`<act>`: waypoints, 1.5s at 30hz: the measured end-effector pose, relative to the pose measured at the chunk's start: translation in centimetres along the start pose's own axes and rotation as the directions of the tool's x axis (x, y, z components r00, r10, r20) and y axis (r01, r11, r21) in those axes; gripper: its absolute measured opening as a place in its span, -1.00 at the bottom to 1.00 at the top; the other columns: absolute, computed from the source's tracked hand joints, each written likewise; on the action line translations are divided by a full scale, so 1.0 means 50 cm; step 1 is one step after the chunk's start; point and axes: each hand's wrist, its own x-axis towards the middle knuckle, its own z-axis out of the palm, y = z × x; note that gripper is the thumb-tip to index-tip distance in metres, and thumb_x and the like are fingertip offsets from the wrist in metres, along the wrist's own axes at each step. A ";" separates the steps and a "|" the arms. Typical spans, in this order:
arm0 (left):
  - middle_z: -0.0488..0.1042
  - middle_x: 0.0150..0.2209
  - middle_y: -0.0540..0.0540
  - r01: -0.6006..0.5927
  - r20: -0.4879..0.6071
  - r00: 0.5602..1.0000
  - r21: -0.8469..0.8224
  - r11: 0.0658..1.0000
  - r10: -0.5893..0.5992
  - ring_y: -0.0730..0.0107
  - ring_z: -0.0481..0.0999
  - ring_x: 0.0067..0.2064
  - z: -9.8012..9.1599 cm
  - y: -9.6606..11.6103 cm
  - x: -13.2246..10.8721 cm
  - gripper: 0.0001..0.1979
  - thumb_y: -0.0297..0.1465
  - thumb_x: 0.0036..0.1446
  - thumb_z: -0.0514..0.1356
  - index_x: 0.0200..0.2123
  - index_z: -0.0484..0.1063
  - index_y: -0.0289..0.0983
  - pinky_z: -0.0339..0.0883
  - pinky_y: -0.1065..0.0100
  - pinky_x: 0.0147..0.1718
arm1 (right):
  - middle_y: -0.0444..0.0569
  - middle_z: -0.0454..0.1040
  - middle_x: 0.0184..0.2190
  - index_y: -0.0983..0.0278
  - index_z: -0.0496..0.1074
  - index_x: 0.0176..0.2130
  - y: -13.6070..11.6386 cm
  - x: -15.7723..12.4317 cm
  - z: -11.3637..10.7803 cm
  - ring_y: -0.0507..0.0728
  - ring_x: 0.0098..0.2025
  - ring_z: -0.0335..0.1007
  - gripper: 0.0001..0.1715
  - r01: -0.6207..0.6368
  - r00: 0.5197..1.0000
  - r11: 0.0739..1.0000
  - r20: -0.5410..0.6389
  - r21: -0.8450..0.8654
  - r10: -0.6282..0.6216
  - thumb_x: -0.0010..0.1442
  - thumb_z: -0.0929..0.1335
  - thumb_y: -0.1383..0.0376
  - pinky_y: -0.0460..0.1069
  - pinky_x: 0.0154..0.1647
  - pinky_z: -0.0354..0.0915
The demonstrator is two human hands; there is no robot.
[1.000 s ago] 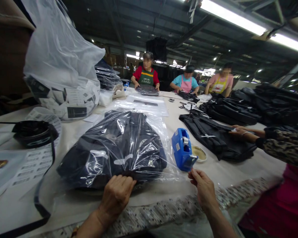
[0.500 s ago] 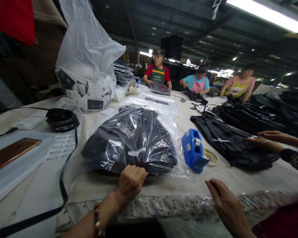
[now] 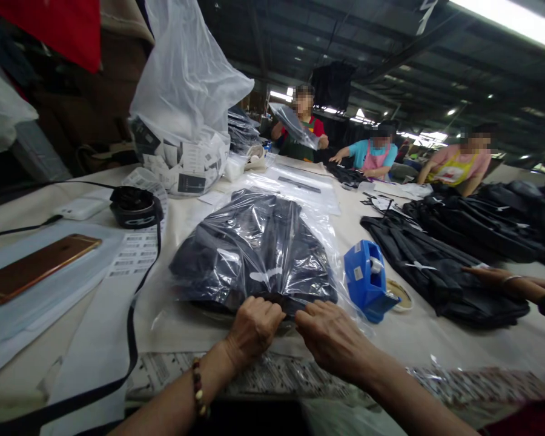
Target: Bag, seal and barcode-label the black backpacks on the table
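Observation:
A dark folded garment (image 3: pixel 236 254) lies flat inside a clear plastic bag (image 3: pixel 286 254) on the table in front of me. My left hand (image 3: pixel 257 327), with a beaded bracelet at the wrist, is closed on the near edge of the bag. Beside it, my right hand (image 3: pixel 329 333) also grips that edge, fingers curled, a small gap between the two hands. What lies under the fingers is hidden. Just right of the bag stands a blue tape dispenser (image 3: pixel 367 281).
A roll of tape (image 3: pixel 400 297) lies by the dispenser. At left are a phone (image 3: pixel 40 266), a black ribbon roll (image 3: pixel 134 207) and a sack of tags (image 3: pixel 186 160). Black garments (image 3: pixel 436 272) lie at right, touched by a co-worker's hand (image 3: pixel 504 281). Several people work across the table.
My right hand has come in from the right and closed on the bag's near edge. My left hand keeps its grip. The view has shifted left; a person opposite has lifted a bagged item.

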 end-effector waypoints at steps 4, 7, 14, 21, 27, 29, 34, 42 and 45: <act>0.30 -0.62 0.01 0.005 -0.017 1.000 -0.006 1.000 -0.005 0.36 0.23 -0.53 0.005 -0.001 -0.002 -0.69 -0.43 0.26 -0.06 -0.55 0.21 -0.23 -0.01 0.29 -0.49 | -0.10 0.34 -0.49 0.23 0.31 -0.43 0.009 0.027 0.010 0.08 -0.42 0.22 -0.78 -0.029 0.999 0.993 -0.015 -0.112 0.028 0.12 0.20 0.50 -0.02 -0.40 0.01; 0.30 -0.61 0.01 0.013 -0.018 1.000 -0.011 1.000 -0.013 0.36 0.23 -0.53 0.005 0.000 -0.002 -0.69 -0.43 0.26 -0.06 -0.55 0.22 -0.23 -0.01 0.29 -0.48 | -0.10 0.35 -0.49 0.23 0.31 -0.44 0.007 0.035 0.008 0.09 -0.41 0.25 -0.78 -0.059 0.998 0.987 -0.015 -0.148 0.058 0.12 0.21 0.51 -0.03 -0.40 0.01; 0.28 -0.60 0.00 0.016 0.010 1.000 -0.064 0.998 -0.015 0.36 0.24 -0.52 0.000 0.001 -0.002 -0.70 -0.41 0.26 -0.06 -0.54 0.22 -0.24 -0.01 0.28 -0.48 | -0.08 0.40 -0.49 0.24 0.34 -0.44 0.000 0.046 0.010 0.08 -0.39 0.31 -0.80 -0.123 0.992 0.983 -0.004 -0.134 0.124 0.14 0.24 0.47 -0.04 -0.39 0.03; 0.33 -0.58 0.00 0.076 0.079 0.994 -0.085 0.994 -0.069 0.33 0.27 -0.50 -0.003 0.006 0.000 -0.80 -0.45 0.17 0.03 -0.52 0.22 -0.23 0.01 0.27 -0.48 | -0.07 0.43 -0.48 0.24 0.33 -0.42 0.002 0.043 0.014 0.10 -0.37 0.36 -0.87 -0.159 0.987 0.983 -0.007 -0.095 0.159 0.15 0.27 0.41 -0.03 -0.38 0.05; 0.35 -0.61 0.03 0.131 0.095 0.987 -0.049 0.990 -0.126 0.33 0.29 -0.52 -0.006 0.012 0.006 -0.81 -0.51 0.07 0.11 -0.55 0.21 -0.22 0.02 0.29 -0.48 | -0.03 0.48 -0.43 0.27 0.31 -0.39 0.006 0.041 0.012 0.12 -0.35 0.41 -0.87 -0.251 0.965 0.965 0.058 -0.081 0.256 0.18 0.22 0.41 -0.04 -0.37 0.07; 0.35 -0.62 0.03 0.134 0.090 0.987 -0.042 0.990 -0.130 0.33 0.29 -0.52 -0.005 0.013 0.007 -0.81 -0.52 0.05 0.12 -0.56 0.22 -0.22 0.02 0.30 -0.48 | -0.02 0.49 -0.42 0.27 0.30 -0.38 0.003 0.044 0.009 0.14 -0.33 0.42 -0.86 -0.277 0.956 0.956 0.068 -0.095 0.284 0.19 0.22 0.42 -0.04 -0.37 0.08; 0.35 -0.62 0.03 0.132 0.089 0.988 -0.052 0.990 -0.127 0.33 0.29 -0.52 0.000 0.014 0.003 -0.81 -0.53 0.03 0.15 -0.56 0.22 -0.23 0.01 0.30 -0.49 | 0.02 0.50 -0.42 0.29 0.31 -0.31 -0.003 0.053 -0.003 0.16 -0.34 0.44 -0.96 -0.337 0.934 0.934 0.085 -0.119 0.348 0.15 0.28 0.37 -0.04 -0.39 0.10; 0.34 -0.62 0.04 0.102 0.075 0.992 -0.057 0.993 -0.098 0.33 0.29 -0.52 0.004 0.010 -0.002 -0.80 -0.53 0.05 0.13 -0.56 0.21 -0.23 0.00 0.30 -0.47 | -0.02 0.51 -0.48 0.27 0.36 -0.36 0.055 0.056 -0.005 0.17 -0.39 0.46 -0.88 -0.458 0.883 0.879 0.047 -0.134 0.467 0.14 0.34 0.24 -0.05 -0.48 0.06; 0.34 -0.61 0.03 0.097 0.073 0.993 -0.065 0.993 -0.093 0.33 0.29 -0.51 0.003 0.008 -0.004 -0.80 -0.52 0.06 0.13 -0.56 0.20 -0.23 0.01 0.30 -0.48 | -0.06 0.47 -0.54 0.27 0.35 -0.40 0.066 0.032 0.008 0.13 -0.45 0.42 -0.89 -0.483 0.874 0.870 -0.122 -0.101 0.471 0.14 0.33 0.28 -0.05 -0.50 0.07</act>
